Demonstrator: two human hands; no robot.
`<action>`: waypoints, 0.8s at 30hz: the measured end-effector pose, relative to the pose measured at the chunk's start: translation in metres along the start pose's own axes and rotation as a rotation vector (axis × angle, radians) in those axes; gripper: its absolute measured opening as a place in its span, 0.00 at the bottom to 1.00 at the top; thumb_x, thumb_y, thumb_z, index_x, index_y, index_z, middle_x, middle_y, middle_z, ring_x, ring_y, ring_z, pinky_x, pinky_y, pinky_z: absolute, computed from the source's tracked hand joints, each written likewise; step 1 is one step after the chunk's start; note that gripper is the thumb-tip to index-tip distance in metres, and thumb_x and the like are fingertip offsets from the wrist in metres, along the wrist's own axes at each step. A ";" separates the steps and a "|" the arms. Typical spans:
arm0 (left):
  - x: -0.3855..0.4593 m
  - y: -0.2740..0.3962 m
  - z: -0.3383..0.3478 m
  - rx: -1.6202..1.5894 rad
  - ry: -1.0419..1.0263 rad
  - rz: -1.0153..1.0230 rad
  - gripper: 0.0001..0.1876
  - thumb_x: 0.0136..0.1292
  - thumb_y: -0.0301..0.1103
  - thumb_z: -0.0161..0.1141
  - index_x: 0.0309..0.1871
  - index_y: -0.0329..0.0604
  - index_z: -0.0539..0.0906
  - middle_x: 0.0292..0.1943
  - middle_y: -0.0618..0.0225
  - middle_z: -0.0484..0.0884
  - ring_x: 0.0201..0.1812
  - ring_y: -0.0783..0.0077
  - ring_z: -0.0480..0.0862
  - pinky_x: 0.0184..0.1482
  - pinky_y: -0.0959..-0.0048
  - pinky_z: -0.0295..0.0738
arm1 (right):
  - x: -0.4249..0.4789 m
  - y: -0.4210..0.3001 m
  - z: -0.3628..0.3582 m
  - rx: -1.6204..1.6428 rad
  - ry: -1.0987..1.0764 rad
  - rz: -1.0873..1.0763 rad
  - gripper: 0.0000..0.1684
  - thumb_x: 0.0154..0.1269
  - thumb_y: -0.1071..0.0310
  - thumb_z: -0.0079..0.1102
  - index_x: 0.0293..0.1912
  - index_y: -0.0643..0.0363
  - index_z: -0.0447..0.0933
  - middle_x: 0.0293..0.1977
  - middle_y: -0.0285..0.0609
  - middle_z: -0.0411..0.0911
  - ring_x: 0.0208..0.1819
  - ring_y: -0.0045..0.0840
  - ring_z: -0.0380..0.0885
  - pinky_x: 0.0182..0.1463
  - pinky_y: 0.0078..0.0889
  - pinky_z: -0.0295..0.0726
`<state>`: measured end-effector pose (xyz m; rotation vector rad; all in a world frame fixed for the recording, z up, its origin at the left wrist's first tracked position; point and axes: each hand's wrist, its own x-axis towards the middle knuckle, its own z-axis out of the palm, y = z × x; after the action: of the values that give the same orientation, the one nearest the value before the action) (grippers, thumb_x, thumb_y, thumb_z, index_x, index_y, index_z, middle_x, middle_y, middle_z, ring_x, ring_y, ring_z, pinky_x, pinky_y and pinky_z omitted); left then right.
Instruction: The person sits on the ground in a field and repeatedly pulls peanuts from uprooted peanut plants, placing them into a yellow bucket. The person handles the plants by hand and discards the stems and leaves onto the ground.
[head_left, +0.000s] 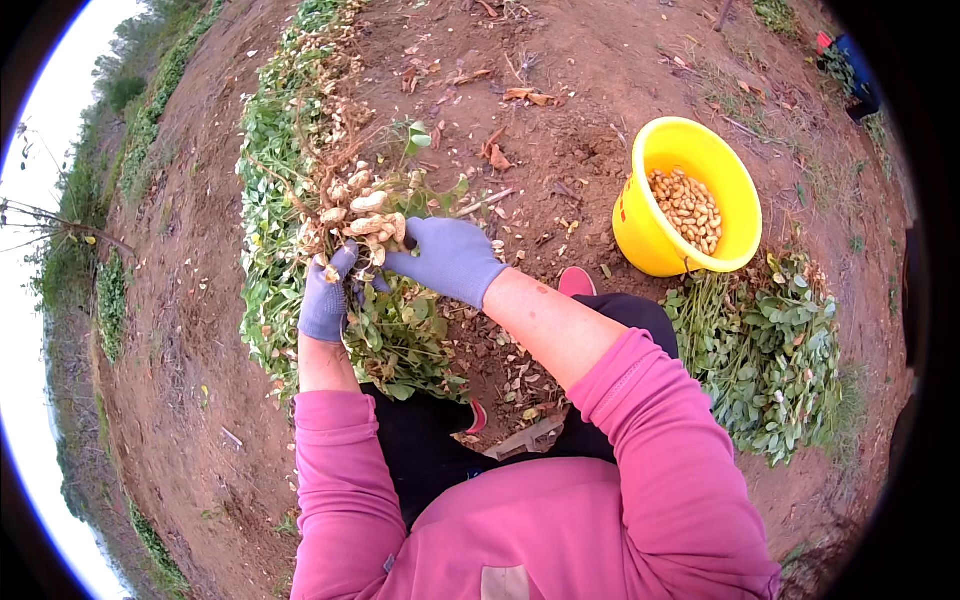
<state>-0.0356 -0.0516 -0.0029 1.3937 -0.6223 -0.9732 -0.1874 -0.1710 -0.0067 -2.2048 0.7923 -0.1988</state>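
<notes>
My left hand (327, 296), in a purple-grey knit glove, grips the stems of an uprooted peanut plant just below its roots. A cluster of pale peanut pods (367, 214) hangs among the roots, turned upward. My right hand (454, 259), gloved alike, reaches in from the right with thumb and fingertips on the pods at the cluster's edge. Its fingertips are partly hidden by the pods. Green leaves (401, 337) of the plant droop below my hands. To the right, a yellow plastic bucket (630, 225) stands tilted in view, with loose peanut pods (686, 206) covering its bottom.
A long row of pulled peanut plants (274, 195) lies on the left, roots to the right. Another pile of plants (772, 360) lies below the bucket at right. Dry leaves (529, 96) litter the brown soil. Someone in blue (855, 71) is partly visible at the far upper right.
</notes>
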 end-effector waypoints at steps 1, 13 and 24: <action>0.001 0.000 -0.001 0.008 -0.006 -0.009 0.19 0.66 0.43 0.58 0.52 0.37 0.79 0.35 0.65 0.87 0.23 0.71 0.85 0.16 0.82 0.66 | 0.000 0.000 0.000 0.006 0.017 0.011 0.35 0.58 0.34 0.57 0.50 0.56 0.74 0.35 0.50 0.83 0.40 0.44 0.83 0.43 0.46 0.79; 0.006 -0.004 -0.005 -0.024 -0.003 -0.070 0.19 0.65 0.40 0.60 0.54 0.36 0.79 0.38 0.65 0.87 0.29 0.73 0.86 0.22 0.80 0.73 | 0.001 0.003 0.003 0.128 0.006 -0.032 0.32 0.57 0.35 0.58 0.48 0.51 0.78 0.36 0.50 0.84 0.41 0.46 0.83 0.45 0.46 0.80; 0.050 -0.055 0.000 0.092 0.346 0.153 0.19 0.64 0.38 0.66 0.51 0.33 0.80 0.38 0.67 0.84 0.33 0.77 0.77 0.38 0.74 0.73 | 0.003 0.003 0.016 0.220 -0.066 0.007 0.25 0.62 0.49 0.52 0.39 0.65 0.81 0.34 0.60 0.81 0.41 0.48 0.82 0.47 0.45 0.79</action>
<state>-0.0213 -0.0887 -0.0651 1.5277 -0.5083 -0.5695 -0.1806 -0.1641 -0.0205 -1.9907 0.7065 -0.1986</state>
